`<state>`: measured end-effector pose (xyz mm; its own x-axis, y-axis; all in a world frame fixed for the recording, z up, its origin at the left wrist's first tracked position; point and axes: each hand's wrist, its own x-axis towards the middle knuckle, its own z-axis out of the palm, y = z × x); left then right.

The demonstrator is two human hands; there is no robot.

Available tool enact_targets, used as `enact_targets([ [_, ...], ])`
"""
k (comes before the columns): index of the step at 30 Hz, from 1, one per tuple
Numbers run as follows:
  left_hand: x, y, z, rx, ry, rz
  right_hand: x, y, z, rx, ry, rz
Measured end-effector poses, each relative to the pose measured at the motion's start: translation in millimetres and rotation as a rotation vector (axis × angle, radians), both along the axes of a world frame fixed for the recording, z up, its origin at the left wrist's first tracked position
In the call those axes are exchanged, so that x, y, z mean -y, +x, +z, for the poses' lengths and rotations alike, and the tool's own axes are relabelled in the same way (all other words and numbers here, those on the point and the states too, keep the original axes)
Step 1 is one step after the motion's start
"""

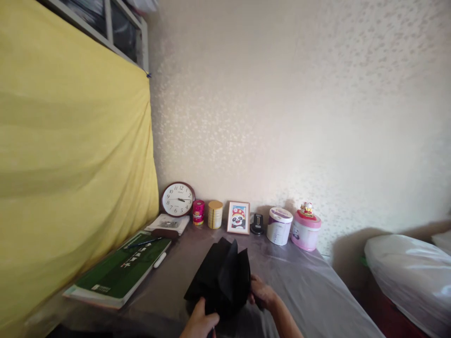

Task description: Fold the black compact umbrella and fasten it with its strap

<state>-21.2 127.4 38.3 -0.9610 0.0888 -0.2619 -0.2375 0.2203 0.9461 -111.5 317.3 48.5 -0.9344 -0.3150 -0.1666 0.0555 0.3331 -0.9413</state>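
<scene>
A black umbrella (221, 277), judging by its loose, pointed fabric flaps, lies gathered over the front of the table, tips away from me. My left hand (201, 324) is closed on its near end, thumb on top; a small shiny bit shows by the fingers, too little to name. At the umbrella's right side, my right hand (262, 293) pinches the edge of the black fabric, fingers bent. The umbrella's handle is hidden from view.
Along the wall stand a round clock (178, 199), a pink tin (198, 212), a yellow-lidded can (214, 215), a framed panda picture (238, 218), a black device (258, 224), a white tub (279, 227) and a pink jar (306, 232). Left lie a green book (120, 270) and white marker (159, 260).
</scene>
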Motion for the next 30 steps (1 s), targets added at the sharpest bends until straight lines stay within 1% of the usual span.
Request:
enact_targets([
  [4,-11,-5,-6.1,-0.101,-0.271,-0.018,-31,-3,-1.4,0.087,-0.02,0.069],
  [7,-14,-5,-7.9,-0.15,-0.443,-0.055,-57,3,-0.5,0.107,0.034,0.043],
  [9,-14,-2,-8.5,-0.145,-0.51,-0.093,-73,8,-2.2,0.117,0.101,0.014],
  [12,-10,5,-10.9,-0.135,-0.523,-0.154,-94,17,-12.0,0.117,0.192,-0.054],
  [14,-5,9,-14.8,-0.142,-0.476,-0.195,-108,21,-22.2,0.107,0.237,-0.12],
  [16,-2,12,-20.1,-0.165,-0.407,-0.204,-119,23,-30.9,0.106,0.266,-0.171],
  [18,-2,15,-25.2,-0.166,-0.391,-0.184,-126,25,-32.9,0.046,0.296,-0.223],
  [19,-4,17,-26.8,-0.153,-0.426,-0.175,-128,25,-30.0,-0.031,0.318,-0.258],
  [21,-9,20,-26.8,-0.113,-0.563,-0.182,-126,26,-15.8,-0.27,0.369,-0.358],
  [22,-12,21,-25.1,-0.099,-0.635,-0.193,-121,26,-5.3,-0.395,0.378,-0.4],
  [23,-15,23,-22.6,-0.092,-0.692,-0.207,-115,27,6.7,-0.475,0.375,-0.423],
  [24,-18,24,-19.7,-0.094,-0.722,-0.22,-106,28,19.2,-0.541,0.362,-0.416],
  [25,-20,25,-16.8,-0.1,-0.722,-0.228,-96,30,31.3,-0.596,0.358,-0.383],
  [27,-21,26,-12.8,-0.126,-0.647,-0.232,-73,35,51.1,-0.723,0.376,-0.286],
  [28,-20,26,-12.1,-0.138,-0.594,-0.231,-62,37,57.9,-0.774,0.395,-0.221],
  [30,-19,25,-13.1,-0.154,-0.5,-0.217,-41,42,64.5,-0.836,0.466,-0.075],
])
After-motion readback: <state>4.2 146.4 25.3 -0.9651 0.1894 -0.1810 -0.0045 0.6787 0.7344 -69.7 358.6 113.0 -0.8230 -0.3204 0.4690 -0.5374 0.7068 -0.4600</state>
